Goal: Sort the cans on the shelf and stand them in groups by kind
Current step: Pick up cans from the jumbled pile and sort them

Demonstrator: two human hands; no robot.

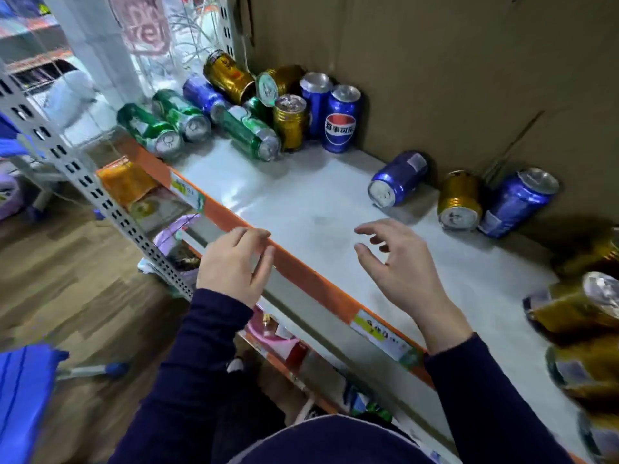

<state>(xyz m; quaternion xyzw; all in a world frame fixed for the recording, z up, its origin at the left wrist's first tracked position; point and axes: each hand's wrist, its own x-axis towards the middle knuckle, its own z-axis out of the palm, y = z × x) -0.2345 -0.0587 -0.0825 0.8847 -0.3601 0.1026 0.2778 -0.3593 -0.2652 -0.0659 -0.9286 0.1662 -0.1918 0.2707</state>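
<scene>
On the white shelf (301, 202), a mixed heap of cans fills the far left corner. Green cans (149, 128) lie on their sides there, gold cans (227, 77) are piled behind, one gold can (290, 122) stands upright, and two blue cola cans (341, 120) stand beside it. Further right, a blue can (398, 179), a gold can (459, 200) and another blue can (517, 202) lie tipped against the cardboard. More gold cans (582, 309) lie blurred at the right edge. My left hand (234, 262) hovers at the shelf's orange front edge, fingers relaxed, empty. My right hand (398, 262) hovers over the shelf, fingers spread, empty.
A brown cardboard wall (452, 61) backs the shelf. The orange front rail (301, 266) carries price labels. A perforated metal upright (83, 182) stands at the left. Lower shelves hold packaged goods (134, 192). Wooden floor (67, 279) lies below left.
</scene>
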